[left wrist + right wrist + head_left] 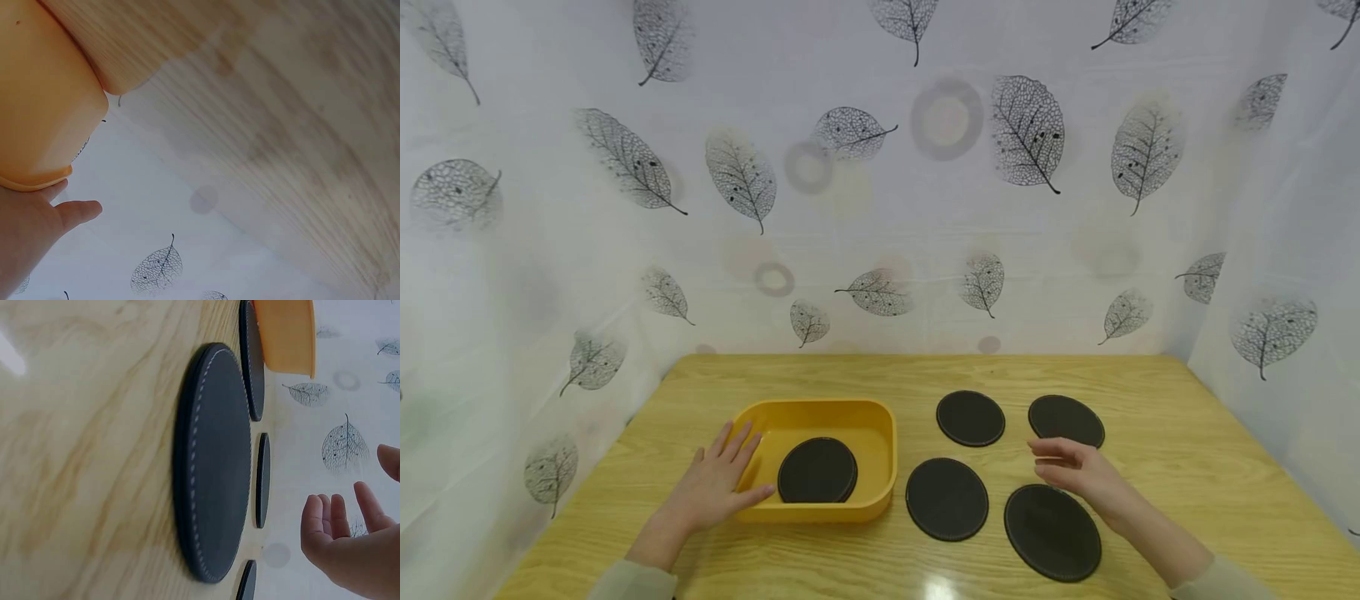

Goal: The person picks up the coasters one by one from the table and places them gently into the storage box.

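Note:
A yellow rectangular bin (805,512) stands on the table, with a round black coaster (817,471) inside it. My left hand (709,487) lies spread over the bin's left side, fingers extended across the rim; the left wrist view shows it against the bin (50,94). To the right, my right hand (1086,475) hovers with loosely bent fingers and nothing in them. Beneath it is a near coaster (1052,537), stitched along its edge, and just beyond its fingertips a far one (1063,417). Two more coasters lie nearer the bin, one in front (947,500) and one behind (970,418).
The pale wooden table (1210,450) ends at a white curtain (895,217) printed with dark leaves, which closes off the back and both sides. A light reflection shows on the tabletop near the front edge of the head view.

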Tool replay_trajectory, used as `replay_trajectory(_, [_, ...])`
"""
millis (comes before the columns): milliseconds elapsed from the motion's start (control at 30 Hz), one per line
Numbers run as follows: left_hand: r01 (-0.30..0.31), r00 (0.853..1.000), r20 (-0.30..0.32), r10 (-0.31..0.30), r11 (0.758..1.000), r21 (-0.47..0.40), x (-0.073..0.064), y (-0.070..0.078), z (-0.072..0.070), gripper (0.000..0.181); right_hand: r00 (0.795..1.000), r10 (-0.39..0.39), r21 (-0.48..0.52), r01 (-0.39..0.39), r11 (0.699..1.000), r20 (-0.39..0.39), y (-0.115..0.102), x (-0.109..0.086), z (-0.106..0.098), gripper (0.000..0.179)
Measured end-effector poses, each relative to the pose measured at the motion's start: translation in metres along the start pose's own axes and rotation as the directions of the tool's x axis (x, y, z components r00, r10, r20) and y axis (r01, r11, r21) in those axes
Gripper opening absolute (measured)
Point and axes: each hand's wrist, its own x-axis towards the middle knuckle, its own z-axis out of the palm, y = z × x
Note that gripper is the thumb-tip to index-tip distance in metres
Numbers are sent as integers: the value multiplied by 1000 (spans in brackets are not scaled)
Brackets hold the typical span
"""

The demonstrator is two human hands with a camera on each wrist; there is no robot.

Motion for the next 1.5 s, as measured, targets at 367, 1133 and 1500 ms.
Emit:
replay_trajectory(367, [0, 1000, 6, 0, 1000, 10, 0, -2, 1, 80, 998, 64, -48, -65, 997, -27, 7, -13, -16, 54])
replay_trajectory(1133, [2, 1000, 15, -2, 1000, 3, 1, 1, -1, 80, 1000, -21, -343, 12, 939, -22, 22, -9, -14, 46])
replay_trajectory(1500, [-7, 1000, 2, 7, 1000, 6, 1, 1, -2, 79, 991, -108, -461, 132, 878, 78, 28, -11, -14, 43])
